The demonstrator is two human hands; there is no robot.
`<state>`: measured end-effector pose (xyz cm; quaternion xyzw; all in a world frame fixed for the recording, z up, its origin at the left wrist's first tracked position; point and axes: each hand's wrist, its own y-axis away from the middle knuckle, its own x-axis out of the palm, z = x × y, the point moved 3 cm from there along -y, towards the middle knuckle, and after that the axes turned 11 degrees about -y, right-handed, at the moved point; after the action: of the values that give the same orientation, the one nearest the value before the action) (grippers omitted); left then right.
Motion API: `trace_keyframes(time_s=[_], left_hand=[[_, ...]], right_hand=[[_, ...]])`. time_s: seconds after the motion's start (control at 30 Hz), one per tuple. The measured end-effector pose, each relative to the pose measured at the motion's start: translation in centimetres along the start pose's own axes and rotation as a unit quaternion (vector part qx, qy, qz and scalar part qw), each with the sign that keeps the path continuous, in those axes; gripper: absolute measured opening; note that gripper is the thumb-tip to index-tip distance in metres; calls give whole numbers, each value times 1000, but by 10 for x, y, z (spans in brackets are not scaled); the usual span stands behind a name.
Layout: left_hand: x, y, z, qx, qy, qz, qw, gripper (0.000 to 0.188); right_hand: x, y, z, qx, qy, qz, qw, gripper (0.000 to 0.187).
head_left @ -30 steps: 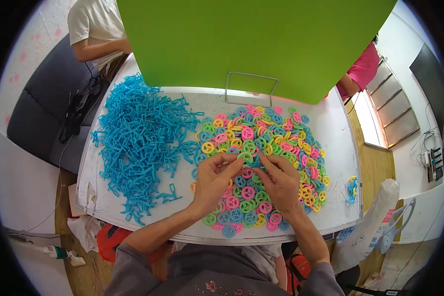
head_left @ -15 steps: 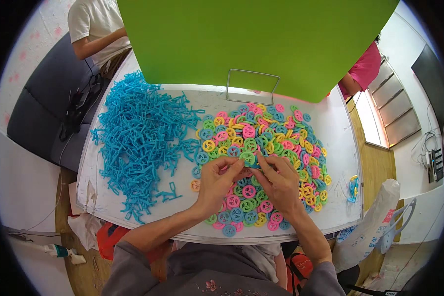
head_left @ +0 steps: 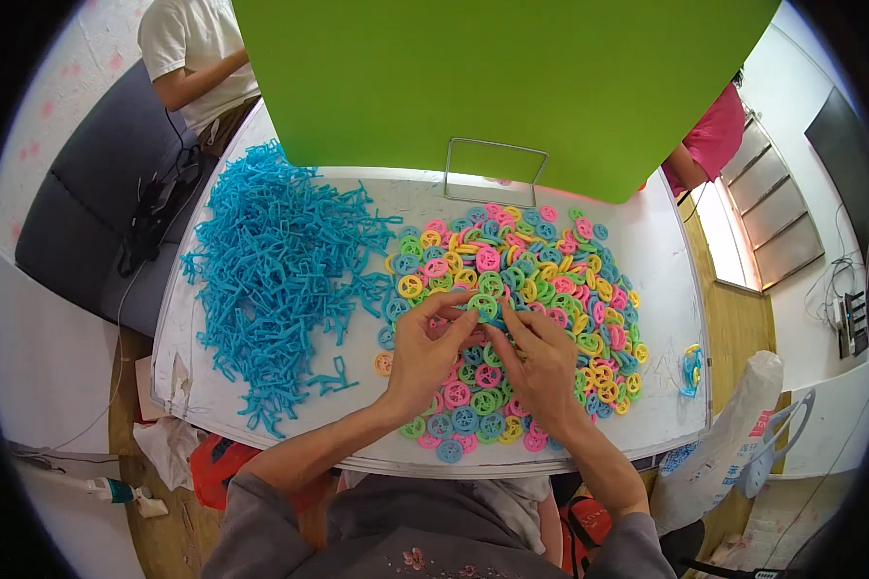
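Over the pile, left hand (head_left: pixel 423 352) and right hand (head_left: pixel 540 362) pinch 1 green spoked ring (head_left: pixel 482 307)

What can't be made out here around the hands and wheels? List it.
- Head view: whether the left hand and right hand share one green wheel or hold more; fingers cover it.
- Wheels under both palms: hidden.
- Table far edge: behind the green board.
- Blue pile pieces: too tangled to separate.
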<state>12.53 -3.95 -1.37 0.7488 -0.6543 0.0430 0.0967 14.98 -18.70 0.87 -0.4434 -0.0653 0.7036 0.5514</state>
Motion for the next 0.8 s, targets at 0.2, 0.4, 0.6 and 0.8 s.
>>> trace_keyframes(time_s=[0.2,0.4,0.6,0.8], left_hand=[[0,3,1,17,2,-21,1000,21],[2,4,0,41,-13,-14,999,18],[0,2,-1,26,-58,-4,998,18],[-1,-1,-1,2,-26,3,1000,21]], right_hand=[[2,-1,0,45,-40,10,998,31],[-3,-4,5,92,-101,-5,991,30],[-8,-3,9,101,-79,6,992,27],[-8,-3,-1,63,-64,-43,995,28]])
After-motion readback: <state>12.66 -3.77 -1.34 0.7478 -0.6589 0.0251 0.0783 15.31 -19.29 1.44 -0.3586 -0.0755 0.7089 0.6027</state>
